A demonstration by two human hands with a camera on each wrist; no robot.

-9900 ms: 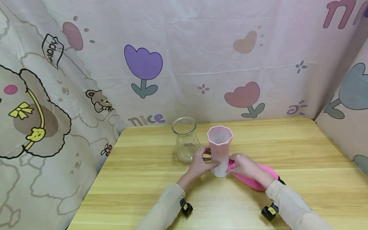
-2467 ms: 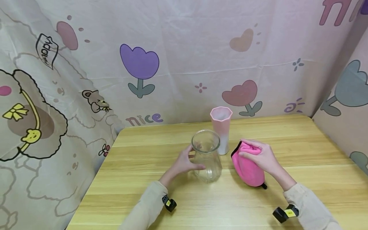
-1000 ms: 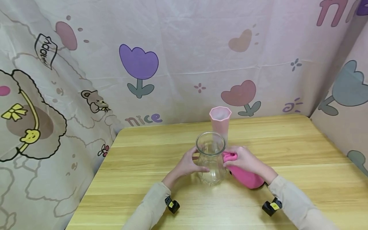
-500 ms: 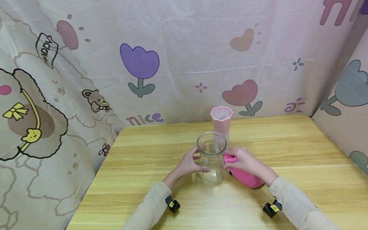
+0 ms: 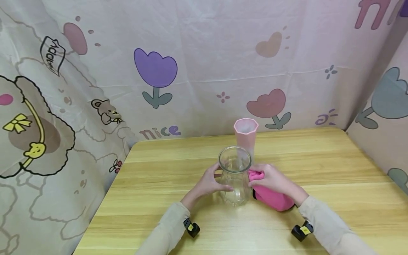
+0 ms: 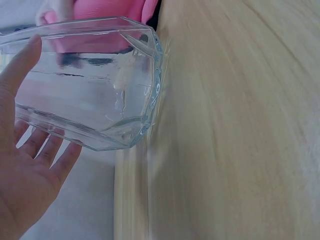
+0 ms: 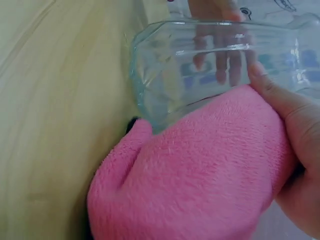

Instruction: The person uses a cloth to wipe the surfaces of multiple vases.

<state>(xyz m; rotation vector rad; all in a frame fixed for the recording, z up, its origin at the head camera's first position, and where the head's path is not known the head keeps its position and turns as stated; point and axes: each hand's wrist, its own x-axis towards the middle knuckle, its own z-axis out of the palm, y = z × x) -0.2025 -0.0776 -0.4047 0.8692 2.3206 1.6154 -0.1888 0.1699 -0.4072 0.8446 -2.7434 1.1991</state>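
Note:
A clear glass vase (image 5: 236, 196) with a flared round rim stands upright on the wooden table. My left hand (image 5: 208, 182) holds its left side, thumb across the front and fingers behind. My right hand (image 5: 271, 179) grips a pink towelling cloth (image 5: 275, 200) with black edging and presses a bunched part of it to the vase's right side. In the right wrist view, the cloth (image 7: 200, 165) overlaps the glass and its lower end droops toward the table. The left wrist view shows the vase's faceted lower body (image 6: 100, 85) with its base at the table.
Behind the glass vase stands a tall pink-to-white faceted vase (image 5: 246, 138), its lower part seen through the glass. A printed curtain (image 5: 207, 71) hangs along the table's back edge and down both sides. The wooden table top (image 5: 146, 191) extends to either side.
Earlier both hands were at the pink vase, which now stands farther back. The glass vase has come forward and right. My right hand has since brought the cloth left against it.

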